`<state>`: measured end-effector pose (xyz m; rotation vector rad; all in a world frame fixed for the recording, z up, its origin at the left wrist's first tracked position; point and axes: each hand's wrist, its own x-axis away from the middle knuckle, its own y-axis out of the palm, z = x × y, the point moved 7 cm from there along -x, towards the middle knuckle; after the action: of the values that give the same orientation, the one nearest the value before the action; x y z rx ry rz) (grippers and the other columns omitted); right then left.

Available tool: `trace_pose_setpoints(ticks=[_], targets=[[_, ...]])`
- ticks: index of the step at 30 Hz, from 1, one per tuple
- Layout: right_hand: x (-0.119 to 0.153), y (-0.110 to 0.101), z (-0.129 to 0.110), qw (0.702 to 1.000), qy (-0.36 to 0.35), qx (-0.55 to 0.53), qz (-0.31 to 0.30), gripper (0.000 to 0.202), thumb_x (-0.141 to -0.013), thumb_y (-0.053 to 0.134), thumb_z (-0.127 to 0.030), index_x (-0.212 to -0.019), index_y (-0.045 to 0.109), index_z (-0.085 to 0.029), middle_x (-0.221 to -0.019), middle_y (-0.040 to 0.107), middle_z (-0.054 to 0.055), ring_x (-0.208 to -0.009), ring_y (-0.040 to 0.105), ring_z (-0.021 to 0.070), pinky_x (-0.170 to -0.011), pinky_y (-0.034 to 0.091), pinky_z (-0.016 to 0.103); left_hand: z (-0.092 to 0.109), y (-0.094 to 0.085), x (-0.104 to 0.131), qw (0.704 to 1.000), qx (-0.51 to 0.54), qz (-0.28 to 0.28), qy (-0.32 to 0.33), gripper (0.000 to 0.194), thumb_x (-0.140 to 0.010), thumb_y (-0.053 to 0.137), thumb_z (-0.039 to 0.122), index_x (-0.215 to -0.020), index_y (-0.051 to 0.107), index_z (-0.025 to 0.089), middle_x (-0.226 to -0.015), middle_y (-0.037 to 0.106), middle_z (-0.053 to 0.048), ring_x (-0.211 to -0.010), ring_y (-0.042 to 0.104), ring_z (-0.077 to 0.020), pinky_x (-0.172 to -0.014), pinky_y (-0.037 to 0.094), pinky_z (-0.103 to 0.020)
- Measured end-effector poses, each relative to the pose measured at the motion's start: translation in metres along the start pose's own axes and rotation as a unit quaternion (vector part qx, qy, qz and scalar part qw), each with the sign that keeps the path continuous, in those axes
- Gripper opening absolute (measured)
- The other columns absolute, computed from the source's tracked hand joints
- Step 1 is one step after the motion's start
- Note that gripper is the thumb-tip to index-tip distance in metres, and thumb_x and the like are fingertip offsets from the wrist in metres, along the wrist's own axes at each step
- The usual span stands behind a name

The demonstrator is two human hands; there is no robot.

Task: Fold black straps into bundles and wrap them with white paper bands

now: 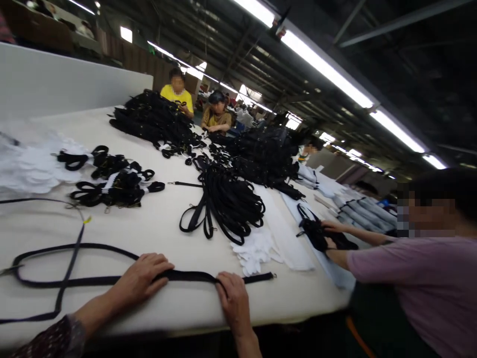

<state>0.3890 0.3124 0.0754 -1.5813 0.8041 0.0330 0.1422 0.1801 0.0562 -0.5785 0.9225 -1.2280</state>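
Note:
A long black strap [192, 275] runs across the white table in front of me, with a small metal fitting at its right end. My left hand [147, 273] grips it between thumb and fingers, near where it doubles back into a long loop on the left. Farther right, my right hand [234, 297] holds the same strap, its fingers bent over it. Just beyond my hands lie a big bundle of black straps [234, 204] with metal clips and a stack of white cut pieces [255, 251].
Bundled black straps [112, 184] and a blurred white pile [37, 164] are at the left. Large black heaps [149, 117] cover the far table. A co-worker in a pink shirt [413, 278] handles a black item [316, 233] at my right. Two people sit across the table.

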Motion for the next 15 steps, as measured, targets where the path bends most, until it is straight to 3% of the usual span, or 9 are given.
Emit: trace_pose_setpoints(ticks=[6, 12, 15], targets=[[0.002, -0.004, 0.000, 0.996, 0.066, -0.064, -0.022, 0.021, -0.093, 0.060, -0.022, -0.112, 0.066, -0.026, -0.113, 0.073, 0.003, -0.107, 0.066, 0.0210, -0.100, 0.049, 0.040, -0.001, 0.012, -0.001, 1.000, 0.007, 0.003, 0.017, 0.022, -0.098, 0.053, 0.035, -0.111, 0.070, 0.030, -0.104, 0.072, -0.001, -0.096, 0.066, -0.0194, -0.088, 0.051, -0.033], [0.029, -0.039, 0.042, 0.971, 0.219, -0.058, 0.075, 0.028, -0.099, 0.049, -0.031, -0.118, 0.068, -0.022, -0.115, 0.073, 0.007, -0.109, 0.067, 0.0195, -0.100, 0.050, 0.033, -0.009, 0.018, 0.001, 1.000, 0.025, 0.008, 0.009, 0.024, -0.097, 0.053, 0.044, -0.108, 0.071, 0.033, -0.102, 0.072, 0.001, -0.096, 0.067, -0.0184, -0.087, 0.053, -0.028], [0.040, -0.048, 0.056, 0.957, 0.288, -0.039, 0.024, 0.031, -0.100, 0.046, -0.033, -0.119, 0.069, -0.023, -0.104, 0.076, 0.004, -0.094, 0.071, 0.0181, -0.090, 0.052, 0.029, -0.013, 0.021, 0.003, 1.000, 0.026, 0.007, -0.003, 0.025, -0.097, 0.053, 0.046, -0.108, 0.072, 0.033, -0.103, 0.072, 0.001, -0.097, 0.068, -0.0189, -0.087, 0.053, -0.028]])
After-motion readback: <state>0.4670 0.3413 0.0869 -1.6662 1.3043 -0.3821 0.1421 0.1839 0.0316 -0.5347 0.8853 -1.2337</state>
